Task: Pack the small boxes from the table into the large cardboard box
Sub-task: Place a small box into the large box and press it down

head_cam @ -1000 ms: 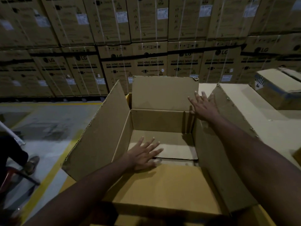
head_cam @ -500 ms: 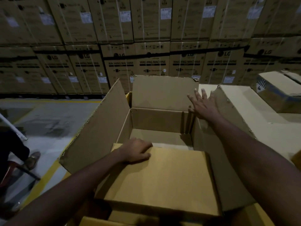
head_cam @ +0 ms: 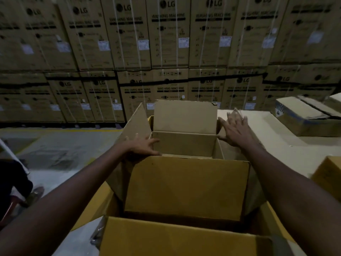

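The large cardboard box (head_cam: 184, 143) stands open in front of me, its far flap upright. Its near flap (head_cam: 184, 187) is raised and hides most of the inside. My left hand (head_cam: 142, 146) rests with spread fingers on the left flap (head_cam: 136, 124), at the box's left rim. My right hand (head_cam: 236, 130) presses with straight fingers against the right flap, which it mostly hides. Neither hand holds anything. A small box (head_cam: 328, 178) shows at the right edge on the table.
A pale table top (head_cam: 267, 130) lies to the right with a taped carton (head_cam: 304, 117) on it. A yellow-brown flap (head_cam: 184, 237) lies nearest me. Stacked washing-machine cartons (head_cam: 166, 43) wall the back. A person's foot (head_cam: 35, 194) is at lower left.
The near flap has swung up from inside the box. My left hand left it and moved up to the left flap. My right hand stayed at the right flap.
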A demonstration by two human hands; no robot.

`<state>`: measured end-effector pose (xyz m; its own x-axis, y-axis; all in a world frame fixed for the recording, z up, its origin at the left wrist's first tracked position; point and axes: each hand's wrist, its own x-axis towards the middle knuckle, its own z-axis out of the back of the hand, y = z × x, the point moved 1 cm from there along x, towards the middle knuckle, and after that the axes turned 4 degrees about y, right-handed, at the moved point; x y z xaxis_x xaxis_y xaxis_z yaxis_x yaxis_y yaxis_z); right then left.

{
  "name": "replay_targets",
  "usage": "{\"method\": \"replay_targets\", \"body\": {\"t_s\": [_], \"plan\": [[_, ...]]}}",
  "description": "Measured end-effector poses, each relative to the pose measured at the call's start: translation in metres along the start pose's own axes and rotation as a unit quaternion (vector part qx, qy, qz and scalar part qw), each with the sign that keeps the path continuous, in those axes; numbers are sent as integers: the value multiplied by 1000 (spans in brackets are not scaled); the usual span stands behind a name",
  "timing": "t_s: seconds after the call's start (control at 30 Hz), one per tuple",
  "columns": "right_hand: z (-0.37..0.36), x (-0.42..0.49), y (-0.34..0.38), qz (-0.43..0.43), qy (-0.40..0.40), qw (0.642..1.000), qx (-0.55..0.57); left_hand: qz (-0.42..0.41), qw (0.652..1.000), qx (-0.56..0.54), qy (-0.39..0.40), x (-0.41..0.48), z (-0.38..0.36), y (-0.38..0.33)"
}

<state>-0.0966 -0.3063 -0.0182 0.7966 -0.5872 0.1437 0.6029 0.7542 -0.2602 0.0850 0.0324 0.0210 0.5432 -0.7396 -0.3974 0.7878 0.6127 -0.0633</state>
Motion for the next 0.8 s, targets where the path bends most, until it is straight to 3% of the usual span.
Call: {"method": "replay_targets", "body": {"t_s": [0.37, 0.53, 0.7, 0.8], "plan": [[34, -93, -5, -5, 44, 997, 69, -25, 999, 21, 0, -51, -21, 9], [40, -123, 2, -34, 90, 994, 59, 9, 988, 127, -83, -67, -48, 23], [38, -144, 7, -74, 90, 992, 37, 106, 956, 152, -229, -76, -63, 36], [31, -158, 2, -80, 88, 993, 23, 163, 943, 114, -268, -77, -55, 40]]}}
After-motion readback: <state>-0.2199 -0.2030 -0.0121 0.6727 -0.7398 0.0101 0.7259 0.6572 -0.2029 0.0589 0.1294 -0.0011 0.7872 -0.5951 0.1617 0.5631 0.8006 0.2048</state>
